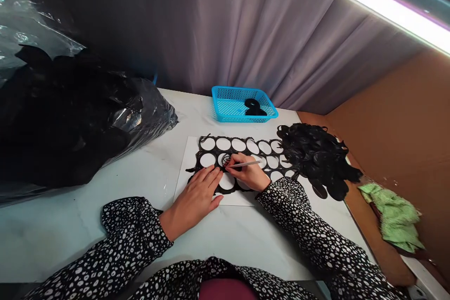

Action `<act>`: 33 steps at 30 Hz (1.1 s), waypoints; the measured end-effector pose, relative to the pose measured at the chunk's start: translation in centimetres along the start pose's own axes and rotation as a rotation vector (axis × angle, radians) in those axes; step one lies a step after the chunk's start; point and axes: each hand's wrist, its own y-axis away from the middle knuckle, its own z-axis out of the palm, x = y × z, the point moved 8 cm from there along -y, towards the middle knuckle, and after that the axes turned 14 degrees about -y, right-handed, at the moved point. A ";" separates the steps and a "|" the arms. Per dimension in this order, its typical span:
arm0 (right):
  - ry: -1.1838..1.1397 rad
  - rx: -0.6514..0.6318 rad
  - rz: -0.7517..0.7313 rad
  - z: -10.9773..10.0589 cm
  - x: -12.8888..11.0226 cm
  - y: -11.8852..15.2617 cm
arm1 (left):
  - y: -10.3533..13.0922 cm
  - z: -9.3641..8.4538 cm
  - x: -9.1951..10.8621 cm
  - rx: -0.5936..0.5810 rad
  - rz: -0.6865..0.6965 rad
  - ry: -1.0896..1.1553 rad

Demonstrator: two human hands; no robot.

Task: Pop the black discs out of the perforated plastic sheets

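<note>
A black sheet (pixel 231 151) punched with rows of round openings lies on a white board (pixel 188 150) at the centre of the table (pixel 176 248). The right hand (pixel 250 173), coming in from between four and five o'clock, pinches a slim pale tool (pixel 248 163) whose tip sits beside one opening; thin dark strands or lines show there, too small to tell which. The left hand (pixel 197 194), at eight o'clock, lies palm down with fingers extended onto the sheet, gripping nothing.

At three o'clock a heap of black pieces (pixel 314 154) meets the sheet's end. At twelve stands a blue basket (pixel 239 118) with a few black rings (pixel 252 104) inside. Further out, a green cloth (pixel 395 215) lies between three and four, a bulky plastic bag (pixel 70 117) of dark material between nine and ten, and a lit lamp (pixel 379 0) between one and two, before a grey curtain (pixel 239 33).
</note>
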 end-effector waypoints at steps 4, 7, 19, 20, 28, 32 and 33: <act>0.217 -0.027 -0.052 0.9 -0.4 0.8 | 0.1 0.1 -0.1 0.001 -0.005 0.005; 0.404 -0.080 -0.179 2.2 -0.8 1.5 | 0.1 0.0 -0.1 0.009 -0.003 0.005; 0.315 0.764 0.047 -14.3 3.2 -1.7 | 0.7 0.1 -0.2 0.059 -0.004 0.091; 0.259 0.804 0.066 -15.2 3.3 -1.3 | 0.7 0.1 -0.3 0.059 -0.004 0.109; -0.809 0.301 0.376 -5.3 0.7 1.3 | -2.8 -3.9 -3.9 0.166 -0.249 0.671; -1.107 0.134 0.464 -0.6 -1.6 2.6 | -4.6 -4.0 -4.9 0.065 -0.375 0.996; -1.133 0.130 0.474 -0.3 -1.8 2.8 | -4.7 -3.7 -4.9 0.030 -0.393 1.048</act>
